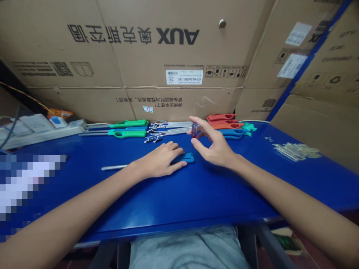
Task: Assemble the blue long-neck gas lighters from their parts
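Observation:
A long-necked gas lighter with a blue handle (190, 158) lies on the blue table, its metal tube (113, 167) pointing left. My left hand (159, 160) presses down over the handle, fingers behind it and thumb along the near edge, hiding its middle. Between the thumb and fingers of my right hand (214, 144) is a screwdriver (194, 130) with a clear, reddish handle. It stands upright, and its thin shaft meets the right end of the blue handle. Whether the tip sits in a screw is too small to tell.
Green-handled lighters (130, 129) lie at the back left, metal tubes with wires (171, 129) behind my hands. Red handle shells (221, 118), blue shells (231, 133) and small turquoise parts (249, 127) are behind my right hand. Clear parts (294, 151) lie right; a power strip (42, 130) left. Cardboard (126, 56) walls the back.

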`<action>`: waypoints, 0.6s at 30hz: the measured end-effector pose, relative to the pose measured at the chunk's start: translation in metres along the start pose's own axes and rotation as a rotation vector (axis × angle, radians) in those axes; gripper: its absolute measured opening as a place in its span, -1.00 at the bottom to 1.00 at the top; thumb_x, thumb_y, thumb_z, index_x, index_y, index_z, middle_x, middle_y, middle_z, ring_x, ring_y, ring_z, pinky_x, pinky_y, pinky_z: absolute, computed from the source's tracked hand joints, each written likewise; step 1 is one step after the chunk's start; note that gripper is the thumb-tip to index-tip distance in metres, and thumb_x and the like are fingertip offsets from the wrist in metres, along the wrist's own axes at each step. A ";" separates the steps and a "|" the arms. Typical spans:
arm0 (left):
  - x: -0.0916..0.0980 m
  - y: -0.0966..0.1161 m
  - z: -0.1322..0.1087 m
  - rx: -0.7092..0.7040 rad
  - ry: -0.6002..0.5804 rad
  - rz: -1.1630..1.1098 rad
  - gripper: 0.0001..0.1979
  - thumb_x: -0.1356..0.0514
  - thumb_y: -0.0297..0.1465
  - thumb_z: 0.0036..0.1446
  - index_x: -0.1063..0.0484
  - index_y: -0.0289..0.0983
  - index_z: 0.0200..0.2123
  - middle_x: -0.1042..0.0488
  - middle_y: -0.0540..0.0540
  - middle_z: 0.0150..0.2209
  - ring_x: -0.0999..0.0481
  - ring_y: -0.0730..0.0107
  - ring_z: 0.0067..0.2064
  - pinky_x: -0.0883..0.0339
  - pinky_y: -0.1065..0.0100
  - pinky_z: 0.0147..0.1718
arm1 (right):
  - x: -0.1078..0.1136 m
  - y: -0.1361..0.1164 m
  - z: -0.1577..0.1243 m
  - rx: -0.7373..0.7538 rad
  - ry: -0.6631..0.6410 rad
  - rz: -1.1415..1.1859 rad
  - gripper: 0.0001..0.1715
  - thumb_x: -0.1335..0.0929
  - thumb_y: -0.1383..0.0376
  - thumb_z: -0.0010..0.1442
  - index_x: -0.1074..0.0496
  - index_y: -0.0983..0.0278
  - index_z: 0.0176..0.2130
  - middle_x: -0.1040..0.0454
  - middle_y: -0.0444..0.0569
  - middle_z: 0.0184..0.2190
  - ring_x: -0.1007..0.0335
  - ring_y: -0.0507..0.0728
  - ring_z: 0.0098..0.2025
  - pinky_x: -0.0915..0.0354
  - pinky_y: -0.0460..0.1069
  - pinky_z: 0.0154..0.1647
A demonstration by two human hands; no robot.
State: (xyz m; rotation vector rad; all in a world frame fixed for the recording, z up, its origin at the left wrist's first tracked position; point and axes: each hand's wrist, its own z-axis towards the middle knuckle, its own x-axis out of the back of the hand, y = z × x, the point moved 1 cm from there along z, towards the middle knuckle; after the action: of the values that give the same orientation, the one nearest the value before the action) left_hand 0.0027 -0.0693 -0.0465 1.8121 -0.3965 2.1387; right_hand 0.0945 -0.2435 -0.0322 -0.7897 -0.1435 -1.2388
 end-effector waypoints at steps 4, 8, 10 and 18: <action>-0.001 0.000 0.000 -0.006 0.009 0.009 -0.51 0.08 -0.07 0.30 -0.36 -0.32 -0.02 -0.38 -0.20 -0.16 -0.40 0.20 -0.13 -0.30 0.17 -0.09 | 0.000 0.001 0.001 -0.009 0.017 -0.024 -0.38 -0.32 0.38 0.17 -0.18 0.15 0.20 -0.47 -0.03 -0.11 -0.45 0.11 -0.19 -0.40 0.13 -0.05; -0.001 -0.001 0.000 -0.003 0.004 0.010 -0.49 0.09 -0.05 0.29 -0.36 -0.33 -0.01 -0.38 -0.21 -0.16 -0.39 0.18 -0.12 -0.29 0.15 -0.08 | 0.000 0.007 0.001 -0.014 0.057 -0.047 -0.39 -0.36 0.33 0.15 -0.20 0.16 0.17 -0.47 -0.06 -0.15 -0.43 0.09 -0.26 -0.40 0.09 -0.11; -0.001 -0.001 0.000 -0.001 0.001 0.012 -0.49 0.09 -0.06 0.30 -0.36 -0.33 -0.01 -0.39 -0.21 -0.15 -0.39 0.17 -0.11 -0.29 0.15 -0.07 | 0.000 0.008 0.001 -0.022 0.052 -0.037 -0.37 -0.37 0.32 0.15 -0.19 0.16 0.19 -0.48 -0.05 -0.18 -0.44 0.10 -0.25 -0.41 0.09 -0.13; 0.000 0.000 0.000 -0.002 0.001 0.006 -0.51 0.08 -0.07 0.30 -0.37 -0.32 -0.02 -0.39 -0.21 -0.16 -0.40 0.19 -0.13 -0.30 0.16 -0.08 | -0.001 -0.001 0.001 -0.008 0.004 0.028 -0.41 -0.30 0.36 0.20 -0.17 0.15 0.20 -0.47 -0.03 -0.13 -0.46 0.11 -0.18 -0.44 0.10 -0.10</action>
State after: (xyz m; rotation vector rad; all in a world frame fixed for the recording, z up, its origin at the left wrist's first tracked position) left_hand 0.0027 -0.0696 -0.0464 1.8108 -0.4041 2.1431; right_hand 0.0937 -0.2425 -0.0318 -0.7941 -0.1237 -1.2151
